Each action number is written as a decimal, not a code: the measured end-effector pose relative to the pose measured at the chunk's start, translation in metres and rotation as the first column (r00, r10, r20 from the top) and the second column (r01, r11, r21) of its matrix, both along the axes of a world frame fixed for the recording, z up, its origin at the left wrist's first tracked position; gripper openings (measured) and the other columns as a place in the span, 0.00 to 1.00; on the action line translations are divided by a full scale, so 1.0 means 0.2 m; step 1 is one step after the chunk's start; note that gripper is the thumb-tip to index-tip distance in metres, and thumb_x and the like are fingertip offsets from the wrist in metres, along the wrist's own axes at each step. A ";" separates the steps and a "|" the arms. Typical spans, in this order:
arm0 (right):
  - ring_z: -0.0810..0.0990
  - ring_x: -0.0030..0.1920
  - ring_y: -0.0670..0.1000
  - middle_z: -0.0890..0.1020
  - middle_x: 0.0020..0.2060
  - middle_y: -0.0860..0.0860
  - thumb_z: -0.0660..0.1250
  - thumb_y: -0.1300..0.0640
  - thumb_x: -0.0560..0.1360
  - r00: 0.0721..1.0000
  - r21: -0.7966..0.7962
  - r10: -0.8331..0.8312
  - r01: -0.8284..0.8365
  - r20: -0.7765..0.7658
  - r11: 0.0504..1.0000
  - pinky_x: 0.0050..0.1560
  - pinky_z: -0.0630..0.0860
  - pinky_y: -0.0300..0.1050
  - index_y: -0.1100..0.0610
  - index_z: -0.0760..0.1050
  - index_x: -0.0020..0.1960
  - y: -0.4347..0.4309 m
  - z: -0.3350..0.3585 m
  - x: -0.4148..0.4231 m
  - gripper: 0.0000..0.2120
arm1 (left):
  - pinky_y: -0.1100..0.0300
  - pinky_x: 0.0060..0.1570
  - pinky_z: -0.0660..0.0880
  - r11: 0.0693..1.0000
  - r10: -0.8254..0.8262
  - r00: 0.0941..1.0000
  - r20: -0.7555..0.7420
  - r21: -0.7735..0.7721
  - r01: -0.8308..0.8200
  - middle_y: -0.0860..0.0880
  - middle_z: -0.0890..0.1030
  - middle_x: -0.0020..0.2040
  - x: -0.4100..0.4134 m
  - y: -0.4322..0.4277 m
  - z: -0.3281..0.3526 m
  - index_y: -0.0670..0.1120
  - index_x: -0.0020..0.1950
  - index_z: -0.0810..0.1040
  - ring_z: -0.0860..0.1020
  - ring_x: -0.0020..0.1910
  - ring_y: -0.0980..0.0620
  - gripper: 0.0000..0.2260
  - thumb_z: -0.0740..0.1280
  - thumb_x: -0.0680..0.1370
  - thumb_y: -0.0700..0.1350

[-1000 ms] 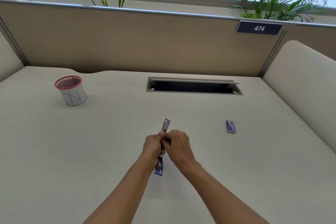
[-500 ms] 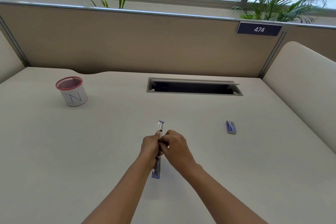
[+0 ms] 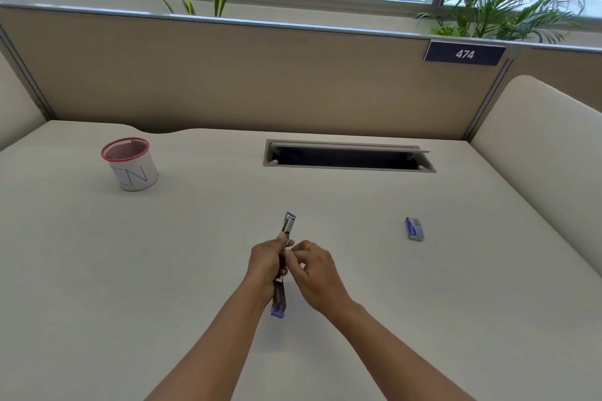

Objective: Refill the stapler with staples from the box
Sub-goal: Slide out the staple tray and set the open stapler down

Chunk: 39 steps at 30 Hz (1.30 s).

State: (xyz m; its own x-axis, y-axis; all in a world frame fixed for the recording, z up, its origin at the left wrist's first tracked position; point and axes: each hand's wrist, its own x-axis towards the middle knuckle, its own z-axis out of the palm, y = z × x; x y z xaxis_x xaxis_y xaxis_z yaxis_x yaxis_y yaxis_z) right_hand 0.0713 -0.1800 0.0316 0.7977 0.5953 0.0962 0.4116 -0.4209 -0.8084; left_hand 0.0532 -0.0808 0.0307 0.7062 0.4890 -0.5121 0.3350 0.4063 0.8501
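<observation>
A slim blue and metal stapler [image 3: 288,223] is held above the middle of the desk, its metal end pointing away from me and its blue end [image 3: 279,309] toward me. My left hand [image 3: 265,265] grips the stapler's middle from the left. My right hand [image 3: 314,273], with a gold ring, has its fingers curled against the stapler's right side and seems to pinch something small and pale there. The small blue staple box [image 3: 414,228] lies flat on the desk to the right, apart from both hands.
A white cup with a red mesh rim [image 3: 130,163] stands at the back left. An open cable slot [image 3: 348,159] is cut into the desk [image 3: 130,270] at the back. Beige partition panels enclose the desk at the back and right.
Both hands and the stapler shifted slightly left and its far end tilted more upright. My right hand's fingers loosened a little from the left hand at the stapler's side.
</observation>
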 end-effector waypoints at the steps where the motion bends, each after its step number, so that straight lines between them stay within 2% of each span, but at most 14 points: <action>1: 0.72 0.38 0.43 0.75 0.36 0.49 0.60 0.57 0.78 0.999 0.029 -0.038 0.039 -0.021 0.999 0.40 0.66 0.35 0.63 0.81 0.39 0.01 0.00 0.01 0.16 | 0.66 0.20 0.64 1.000 -0.006 1.000 0.014 0.015 0.006 0.48 0.73 0.29 0.00 0.00 0.01 0.41 0.42 0.79 0.66 0.25 0.53 0.12 0.61 0.79 0.46; 3: 0.74 0.35 0.45 0.77 0.35 0.51 0.63 0.58 0.76 0.993 0.073 -0.114 0.116 -0.036 0.991 0.39 0.69 0.37 0.62 0.82 0.42 0.02 0.01 0.05 0.11 | 0.66 0.20 0.63 0.998 -0.022 0.999 0.027 0.058 0.020 0.49 0.71 0.28 0.00 0.00 0.02 0.41 0.41 0.78 0.64 0.25 0.54 0.13 0.60 0.80 0.45; 5: 0.76 0.36 0.43 0.78 0.39 0.49 0.66 0.59 0.75 0.986 0.101 -0.167 0.167 -0.007 0.981 0.41 0.71 0.37 0.58 0.82 0.49 0.02 0.03 0.07 0.07 | 0.65 0.21 0.62 0.997 -0.028 0.999 0.043 0.073 0.025 0.48 0.70 0.29 0.00 -0.01 0.02 0.41 0.39 0.76 0.63 0.25 0.54 0.14 0.58 0.80 0.45; 9: 0.74 0.43 0.46 0.71 0.48 0.47 0.64 0.55 0.76 0.981 0.018 -0.169 0.168 0.098 0.986 0.44 0.68 0.34 0.51 0.71 0.66 0.02 0.04 0.10 0.18 | 0.66 0.22 0.63 0.998 -0.040 0.995 0.087 0.059 0.035 0.48 0.70 0.29 0.00 -0.01 0.02 0.38 0.44 0.77 0.64 0.26 0.54 0.15 0.55 0.81 0.44; 12: 0.70 0.48 0.44 0.69 0.52 0.48 0.61 0.53 0.78 0.980 -0.042 -0.126 0.134 0.153 0.990 0.47 0.66 0.36 0.50 0.66 0.70 0.03 0.03 0.08 0.21 | 0.66 0.22 0.62 0.999 -0.030 0.993 0.111 0.038 0.026 0.49 0.69 0.27 -0.01 -0.02 0.03 0.39 0.43 0.78 0.64 0.24 0.55 0.15 0.56 0.81 0.43; 16: 0.71 0.47 0.45 0.68 0.49 0.46 0.62 0.54 0.77 0.958 0.064 -0.203 0.194 0.205 0.979 0.44 0.67 0.36 0.51 0.66 0.70 0.02 0.02 0.06 0.22 | 0.66 0.22 0.63 1.000 -0.016 0.991 0.133 0.007 0.016 0.50 0.69 0.27 -0.01 -0.02 0.05 0.41 0.43 0.79 0.64 0.26 0.55 0.15 0.55 0.81 0.43; 21: 0.71 0.57 0.48 0.70 0.55 0.50 0.59 0.51 0.78 0.964 -0.006 -0.184 0.188 0.194 0.982 0.47 0.68 0.37 0.50 0.68 0.69 0.02 0.01 0.06 0.19 | 0.65 0.24 0.62 1.000 -0.013 0.989 0.147 -0.003 0.014 0.48 0.70 0.29 -0.01 -0.03 0.07 0.43 0.41 0.78 0.64 0.27 0.54 0.15 0.56 0.81 0.43; 28: 0.69 0.58 0.49 0.71 0.57 0.51 0.54 0.51 0.80 0.968 -0.052 -0.104 0.119 0.227 0.992 0.48 0.68 0.37 0.49 0.69 0.68 0.01 0.00 0.06 0.18 | 0.67 0.20 0.63 0.999 -0.012 0.986 0.169 -0.029 0.017 0.48 0.71 0.30 0.00 -0.01 0.06 0.42 0.43 0.78 0.65 0.27 0.54 0.14 0.56 0.81 0.42; 32: 0.70 0.57 0.48 0.73 0.56 0.52 0.58 0.52 0.79 0.962 -0.037 -0.090 0.103 0.258 0.994 0.46 0.68 0.37 0.50 0.75 0.63 0.00 0.00 0.06 0.15 | 0.67 0.20 0.62 1.000 -0.018 0.986 0.165 -0.017 0.021 0.49 0.71 0.27 -0.01 0.01 0.05 0.41 0.42 0.77 0.65 0.26 0.55 0.14 0.56 0.81 0.42; 35: 0.72 0.56 0.49 0.75 0.53 0.52 0.64 0.55 0.76 0.950 0.026 -0.166 0.165 0.264 0.986 0.47 0.68 0.36 0.53 0.79 0.58 0.01 0.01 0.07 0.12 | 0.67 0.20 0.63 0.999 -0.048 0.986 0.158 0.006 0.048 0.48 0.70 0.29 -0.01 0.01 0.03 0.40 0.43 0.78 0.64 0.26 0.55 0.15 0.56 0.81 0.43; 39: 0.70 0.52 0.46 0.73 0.50 0.48 0.70 0.55 0.71 0.959 0.018 -0.188 0.188 0.210 0.982 0.47 0.67 0.35 0.54 0.78 0.53 0.01 0.02 0.11 0.11 | 0.68 0.20 0.62 0.996 -0.088 0.983 0.160 0.032 0.084 0.48 0.69 0.29 -0.02 0.02 0.02 0.40 0.44 0.80 0.63 0.27 0.55 0.16 0.55 0.81 0.44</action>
State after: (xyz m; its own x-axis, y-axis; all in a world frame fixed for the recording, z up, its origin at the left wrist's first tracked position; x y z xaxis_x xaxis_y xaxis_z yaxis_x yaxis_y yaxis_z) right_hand 0.0932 -0.1771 0.0351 0.8571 0.4371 0.2727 0.4856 -0.5084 -0.7112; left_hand 0.0497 -0.0777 0.0354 0.8182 0.4341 -0.3770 0.2261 0.3600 0.9051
